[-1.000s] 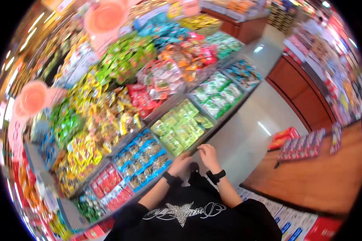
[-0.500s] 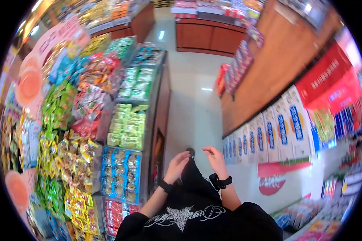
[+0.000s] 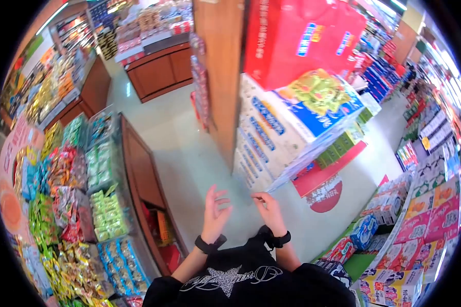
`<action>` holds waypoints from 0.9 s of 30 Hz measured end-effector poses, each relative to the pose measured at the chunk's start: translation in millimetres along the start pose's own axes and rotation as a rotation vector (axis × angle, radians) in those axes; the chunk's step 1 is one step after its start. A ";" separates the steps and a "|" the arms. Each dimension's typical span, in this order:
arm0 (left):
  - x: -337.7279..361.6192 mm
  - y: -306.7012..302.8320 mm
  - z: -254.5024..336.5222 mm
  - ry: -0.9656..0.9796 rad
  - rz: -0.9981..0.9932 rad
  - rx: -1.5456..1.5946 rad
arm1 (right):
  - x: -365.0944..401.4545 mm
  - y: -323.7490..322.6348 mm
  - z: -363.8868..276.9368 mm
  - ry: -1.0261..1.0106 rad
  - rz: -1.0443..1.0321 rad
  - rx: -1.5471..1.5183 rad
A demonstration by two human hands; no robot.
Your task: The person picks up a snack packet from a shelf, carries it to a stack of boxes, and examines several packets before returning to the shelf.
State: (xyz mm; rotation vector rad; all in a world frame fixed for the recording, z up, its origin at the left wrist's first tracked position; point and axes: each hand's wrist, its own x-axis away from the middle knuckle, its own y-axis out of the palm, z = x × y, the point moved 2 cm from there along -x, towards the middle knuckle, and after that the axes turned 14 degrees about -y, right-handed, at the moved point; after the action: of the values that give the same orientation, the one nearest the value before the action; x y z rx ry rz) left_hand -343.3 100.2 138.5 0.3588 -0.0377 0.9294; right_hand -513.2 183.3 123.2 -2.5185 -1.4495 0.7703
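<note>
My left hand [image 3: 216, 214] is raised in front of my body with its fingers apart and nothing in it. Beside it, a short gap to the right, my right hand [image 3: 270, 212] is also empty, its fingers loosely bent and partly apart. Each wrist wears a black band. Neither hand touches anything. Ahead of my right hand stands a tall stack of white and blue boxes [image 3: 264, 130], topped by a red bag or box [image 3: 305, 43] and a green packet [image 3: 320, 92].
Bins of packaged snacks [image 3: 69, 215] line the left, on a brown wooden counter [image 3: 143, 179]. A wooden pillar [image 3: 217, 66] rises behind the boxes. Low shelves of cartons [image 3: 402, 245] run along the right. Pale tiled floor [image 3: 184, 153] lies between the counter and boxes.
My view has turned to the right: the snack bins shift left, and the box stack stands nearer the middle. Both hands stay raised and empty; the left one's fingers are spread wider.
</note>
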 end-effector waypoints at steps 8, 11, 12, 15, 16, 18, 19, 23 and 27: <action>-51.8 169.3 -10.9 0.029 -0.388 -0.243 | -5.6 -183.0 29.8 0.028 0.238 0.086; -65.4 222.5 -11.7 0.104 -0.453 -0.210 | 2.5 -230.9 41.8 0.076 0.305 0.088; -70.0 236.8 -11.2 0.105 -0.472 -0.206 | 4.8 -244.4 45.0 0.094 0.324 0.099; -87.6 274.1 -2.9 0.180 -0.487 -0.202 | 8.6 -277.7 49.2 0.119 0.336 -0.011; -93.0 283.0 1.2 0.190 -0.503 -0.209 | 6.2 -287.0 48.3 0.115 0.350 -0.003; -104.8 300.0 5.8 0.201 -0.532 -0.218 | 0.0 -299.4 44.2 0.052 0.332 -0.021; -111.1 306.5 7.7 0.188 -0.537 -0.192 | -2.8 -302.9 47.9 0.025 0.317 -0.027; -134.3 326.7 25.1 0.442 -0.427 -0.441 | -32.4 -311.7 31.7 -0.029 0.307 -0.027; -152.0 343.9 43.0 0.487 -0.402 -0.448 | -68.0 -314.7 31.7 -0.134 0.314 -0.116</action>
State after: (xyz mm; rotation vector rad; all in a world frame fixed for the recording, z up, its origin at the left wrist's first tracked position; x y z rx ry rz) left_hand -701.0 155.3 249.2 -0.2754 0.2617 0.5660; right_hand -798.6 288.2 233.6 -2.8770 -1.1777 0.9440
